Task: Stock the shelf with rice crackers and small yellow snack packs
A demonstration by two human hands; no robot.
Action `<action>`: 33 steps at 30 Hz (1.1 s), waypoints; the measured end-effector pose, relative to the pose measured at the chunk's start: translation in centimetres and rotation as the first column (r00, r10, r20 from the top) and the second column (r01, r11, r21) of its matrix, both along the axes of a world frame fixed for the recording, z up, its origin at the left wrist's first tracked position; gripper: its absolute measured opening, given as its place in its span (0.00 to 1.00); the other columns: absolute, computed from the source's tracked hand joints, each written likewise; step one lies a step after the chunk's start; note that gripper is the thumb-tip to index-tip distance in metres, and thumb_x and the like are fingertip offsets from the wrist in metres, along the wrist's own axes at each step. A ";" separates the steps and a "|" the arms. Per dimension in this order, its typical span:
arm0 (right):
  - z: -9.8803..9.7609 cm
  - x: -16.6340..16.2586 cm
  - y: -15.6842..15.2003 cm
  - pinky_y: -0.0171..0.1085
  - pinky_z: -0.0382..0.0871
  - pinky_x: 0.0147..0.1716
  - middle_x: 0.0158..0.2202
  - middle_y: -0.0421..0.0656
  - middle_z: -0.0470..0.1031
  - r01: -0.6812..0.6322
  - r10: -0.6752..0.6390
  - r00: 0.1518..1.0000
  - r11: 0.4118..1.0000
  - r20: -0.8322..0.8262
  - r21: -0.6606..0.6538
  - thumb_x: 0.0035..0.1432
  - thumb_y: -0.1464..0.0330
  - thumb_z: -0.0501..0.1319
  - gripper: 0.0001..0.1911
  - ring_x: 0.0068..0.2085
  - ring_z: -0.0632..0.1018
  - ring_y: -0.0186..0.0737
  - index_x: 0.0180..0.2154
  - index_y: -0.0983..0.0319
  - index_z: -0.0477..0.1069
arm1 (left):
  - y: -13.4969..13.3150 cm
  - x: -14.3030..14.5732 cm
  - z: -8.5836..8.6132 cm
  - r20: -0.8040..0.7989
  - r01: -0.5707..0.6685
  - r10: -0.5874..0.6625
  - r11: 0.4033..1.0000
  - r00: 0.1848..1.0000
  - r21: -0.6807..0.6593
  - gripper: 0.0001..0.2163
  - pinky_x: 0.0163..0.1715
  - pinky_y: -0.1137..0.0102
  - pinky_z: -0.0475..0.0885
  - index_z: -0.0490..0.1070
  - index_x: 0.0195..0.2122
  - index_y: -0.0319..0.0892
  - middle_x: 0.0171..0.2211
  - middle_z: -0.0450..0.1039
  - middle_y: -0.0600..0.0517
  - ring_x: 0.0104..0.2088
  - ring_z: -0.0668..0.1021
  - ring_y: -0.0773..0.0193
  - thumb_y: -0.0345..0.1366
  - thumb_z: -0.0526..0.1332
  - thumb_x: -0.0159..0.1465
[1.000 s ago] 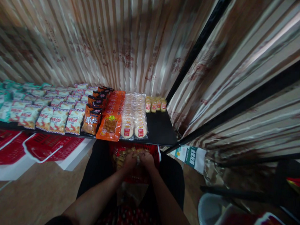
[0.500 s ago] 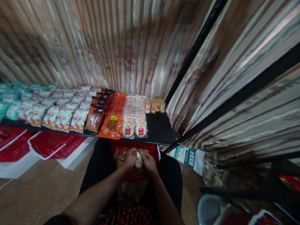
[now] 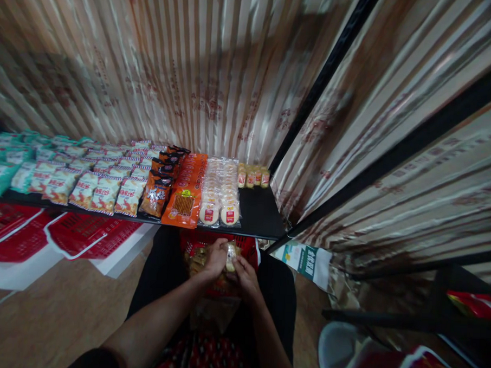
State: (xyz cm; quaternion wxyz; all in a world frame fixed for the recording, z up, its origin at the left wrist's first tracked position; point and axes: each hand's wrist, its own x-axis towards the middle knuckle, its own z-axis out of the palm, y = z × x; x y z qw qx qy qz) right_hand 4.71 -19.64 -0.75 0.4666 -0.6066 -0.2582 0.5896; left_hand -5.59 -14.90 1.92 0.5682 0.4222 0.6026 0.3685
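Observation:
My left hand and my right hand meet over a red basket that rests on my lap. Both close on a small pale packaged snack lifted just above the basket's heap of similar yellowish snack packs. Straight ahead is a black shelf with rows of snack bags: white-and-red packs, orange packs, clear packs of round cakes and a short row of small yellow snacks at the back right.
Striped shiny curtains hang behind and to the right, crossed by black frame bars. Red baskets on white boxes sit under the shelf at left. A green-and-white box lies by the shelf corner. A white seat is lower right.
My hands went from digging in the basket's heap to lifting one small pale snack pack between them. The view shifted slightly.

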 end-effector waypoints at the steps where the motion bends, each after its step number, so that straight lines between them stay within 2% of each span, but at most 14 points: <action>1: 0.4 0.0 0.0 0.39 0.74 0.32 0.36 0.45 0.77 0.013 -0.013 1.000 1.000 -0.015 0.009 0.36 0.49 0.67 0.32 0.36 0.79 0.45 0.41 0.61 0.70 | 0.0 0.1 0.5 0.017 0.005 -0.005 1.000 1.000 0.002 0.14 0.38 0.73 0.72 0.68 0.47 0.38 0.41 0.76 0.47 0.38 0.77 0.65 0.30 0.51 0.61; 6: 2.6 0.1 0.0 0.34 0.72 0.28 0.33 0.43 0.78 0.052 -0.049 0.997 0.997 -0.051 0.049 0.36 0.50 0.68 0.32 0.31 0.79 0.41 0.42 0.62 0.70 | 0.3 0.6 2.0 -0.011 0.005 -0.005 1.000 1.000 0.030 0.13 0.35 0.75 0.71 0.69 0.45 0.39 0.40 0.76 0.47 0.36 0.77 0.66 0.32 0.52 0.61; 13: 4.2 0.7 -0.1 0.33 0.69 0.26 0.32 0.42 0.79 0.117 -0.116 0.993 0.990 -0.015 0.078 0.37 0.49 0.68 0.33 0.30 0.78 0.40 0.42 0.62 0.73 | 0.7 1.6 1.8 -0.041 0.030 -0.027 0.997 0.999 0.078 0.11 0.35 0.74 0.71 0.70 0.43 0.41 0.37 0.76 0.49 0.35 0.76 0.66 0.33 0.53 0.61; 20: 4.6 2.2 0.4 0.33 0.68 0.26 0.31 0.43 0.79 0.181 -0.192 0.979 0.974 0.072 0.136 0.40 0.51 0.67 0.31 0.29 0.77 0.39 0.42 0.62 0.72 | 0.9 2.7 1.8 0.116 0.012 -0.023 0.995 0.993 0.097 0.07 0.36 0.72 0.70 0.71 0.36 0.43 0.32 0.75 0.51 0.33 0.76 0.65 0.34 0.57 0.58; 24: 5.5 2.8 0.6 0.35 0.70 0.29 0.34 0.43 0.80 0.178 -0.199 0.972 0.971 0.126 0.159 0.41 0.51 0.66 0.29 0.33 0.79 0.42 0.42 0.62 0.73 | 1.1 3.1 2.1 0.158 -0.007 -0.014 0.992 0.987 0.129 0.07 0.36 0.71 0.70 0.71 0.35 0.43 0.30 0.75 0.51 0.32 0.76 0.64 0.35 0.59 0.56; 27: 6.3 3.3 0.6 0.37 0.72 0.34 0.37 0.44 0.80 0.206 -0.226 0.961 0.969 0.159 0.133 0.39 0.51 0.67 0.30 0.38 0.79 0.45 0.42 0.62 0.73 | 1.2 3.5 2.0 0.159 -0.028 0.005 0.990 0.987 0.141 0.06 0.35 0.72 0.70 0.72 0.33 0.43 0.29 0.75 0.52 0.32 0.76 0.64 0.35 0.61 0.54; 33: 7.0 4.4 0.6 0.39 0.73 0.36 0.36 0.45 0.80 0.218 -0.255 0.929 0.963 0.267 0.160 0.39 0.52 0.67 0.29 0.37 0.79 0.46 0.41 0.62 0.74 | 1.1 4.5 1.9 0.199 -0.018 -0.009 0.991 0.980 0.136 0.06 0.35 0.72 0.70 0.73 0.33 0.43 0.28 0.75 0.52 0.31 0.76 0.64 0.36 0.62 0.54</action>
